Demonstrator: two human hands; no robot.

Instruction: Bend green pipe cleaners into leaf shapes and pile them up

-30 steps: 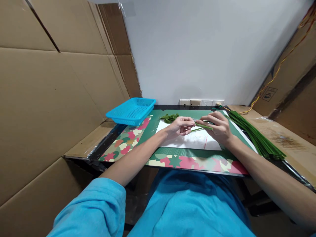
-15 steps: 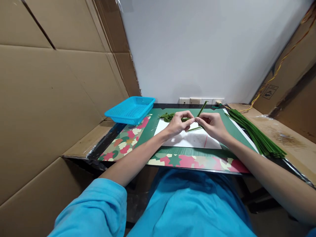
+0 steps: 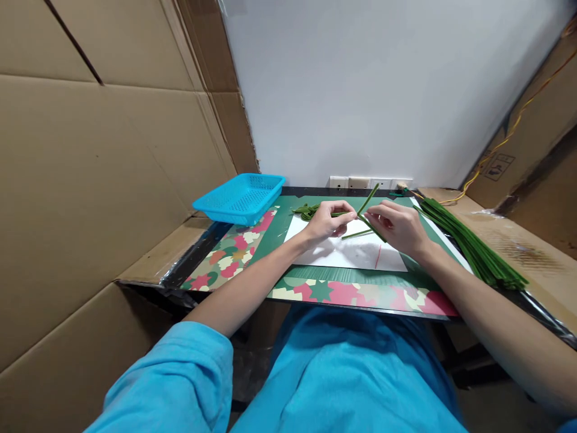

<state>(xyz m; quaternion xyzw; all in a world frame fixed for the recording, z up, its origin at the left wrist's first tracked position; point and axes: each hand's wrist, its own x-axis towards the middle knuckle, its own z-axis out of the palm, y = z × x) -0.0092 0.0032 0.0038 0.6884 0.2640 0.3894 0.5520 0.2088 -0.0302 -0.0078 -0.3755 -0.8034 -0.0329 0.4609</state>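
Note:
Between the finger and thumb of my left hand (image 3: 329, 220) a green pipe cleaner (image 3: 369, 198) is pinched at a bend or crossing. One arm of it points up and away, another slants down to the right. My right hand (image 3: 401, 225) is curled at that lower arm, just right of the left fingertips; its exact contact is partly hidden. Below them a loose green stem (image 3: 357, 234) lies on the white paper (image 3: 342, 255). Behind my left hand is a small pile of looped green pipe cleaners (image 3: 305, 210).
A blue plastic basket (image 3: 243, 201) stands at the back left of the table. Along the right side lies a thick bundle of long green pipe cleaners (image 3: 473, 246). Cardboard walls (image 3: 112, 180) flank the table, with a white wall and sockets (image 3: 359, 183) behind.
My right fingertips have moved right, away from the left fingertips, and the pipe cleaner's lower arm now shows between the hands. My left hand keeps its pinch in nearly the same place.

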